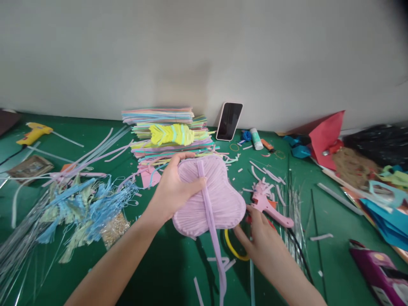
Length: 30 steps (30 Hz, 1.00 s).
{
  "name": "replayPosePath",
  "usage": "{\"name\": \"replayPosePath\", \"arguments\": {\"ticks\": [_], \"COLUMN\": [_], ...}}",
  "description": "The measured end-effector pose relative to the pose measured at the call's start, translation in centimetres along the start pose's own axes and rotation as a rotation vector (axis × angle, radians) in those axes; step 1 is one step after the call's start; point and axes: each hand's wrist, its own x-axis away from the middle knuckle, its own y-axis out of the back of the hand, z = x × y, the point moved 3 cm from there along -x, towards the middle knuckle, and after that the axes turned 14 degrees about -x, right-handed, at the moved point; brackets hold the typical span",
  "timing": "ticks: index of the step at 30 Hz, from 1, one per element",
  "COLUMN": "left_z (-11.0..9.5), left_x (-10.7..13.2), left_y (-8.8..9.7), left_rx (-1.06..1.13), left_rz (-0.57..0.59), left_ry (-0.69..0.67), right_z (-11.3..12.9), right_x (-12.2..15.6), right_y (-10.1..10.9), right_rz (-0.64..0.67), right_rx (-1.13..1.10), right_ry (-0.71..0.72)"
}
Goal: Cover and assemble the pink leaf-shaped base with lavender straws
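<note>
My left hand [178, 187] grips a lilac padded shape [219, 208] with rounded lobes, wrapped in fuzzy strips like pipe cleaners. Its thumb presses a lilac strip [210, 221] against the face, and the strip's long tail hangs down towards me. My right hand [259, 233] is at the shape's lower right edge, thumb and fingers apart; I cannot tell whether it touches the shape. Beside its thumb is a yellow loop [234, 248], partly hidden, and something red shows behind the fingers. A pink glue gun [270, 208] lies just beyond the right hand.
Bundles of coloured pipe cleaners [159, 115] and a propped phone [229, 121] stand by the wall. At left lie a yellow glue gun [35, 132] and blue fringe [102, 199]. A glue stick [256, 139], wires [295, 212] and a purple case [378, 272] are on the right.
</note>
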Motion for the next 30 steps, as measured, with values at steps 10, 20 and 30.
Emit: {"name": "replayPosePath", "arguments": {"ticks": [10, 20, 30], "left_z": [0.2, -0.4, -1.7], "left_x": [0.3, 0.5, 1.0], "left_y": [-0.6, -0.2, 0.0], "left_rx": [0.230, -0.029, -0.177], "left_rz": [0.210, 0.066, 0.151], "left_ry": [0.081, -0.109, -0.055], "right_z": [4.2, 9.0, 9.7], "right_x": [-4.1, -4.8, -5.5], "right_y": [4.6, 3.4, 3.6], "right_rz": [-0.016, -0.379, -0.354], "right_rx": [-0.663, -0.394, -0.153], "right_ry": [-0.057, 0.390, 0.489]}}
